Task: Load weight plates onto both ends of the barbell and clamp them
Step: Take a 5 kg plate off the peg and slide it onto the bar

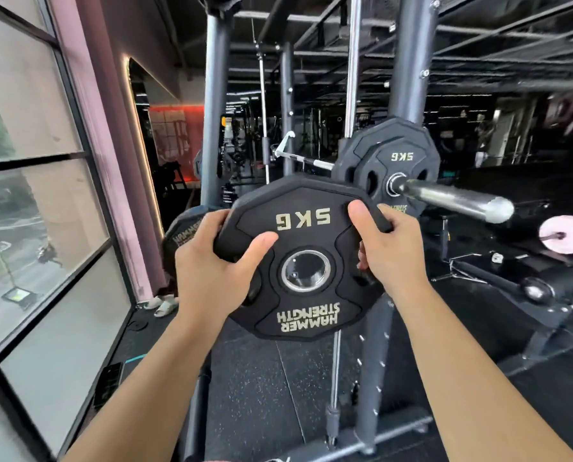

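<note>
I hold a black 5 kg weight plate (pixel 303 261) in front of me, its lettering upside down and its steel-ringed hole facing me. My left hand (pixel 216 271) grips its left handle slot, thumb across the face. My right hand (pixel 386 248) grips the right side, thumb on the rim. Up and to the right, the barbell's steel sleeve (pixel 455 198) points toward me, bare at its end. Two black plates (pixel 401 155) sit on it further in, the outer one marked 5 kg. The held plate is left of and below the sleeve, apart from it.
Grey rack uprights (pixel 408 58) stand behind the loaded plates, with another upright (pixel 213 105) at left. Another black plate (pixel 181 238) sits on a storage peg behind my left hand. A pink plate (pixel 566 233) and a bench frame lie at right. Windows line the left wall.
</note>
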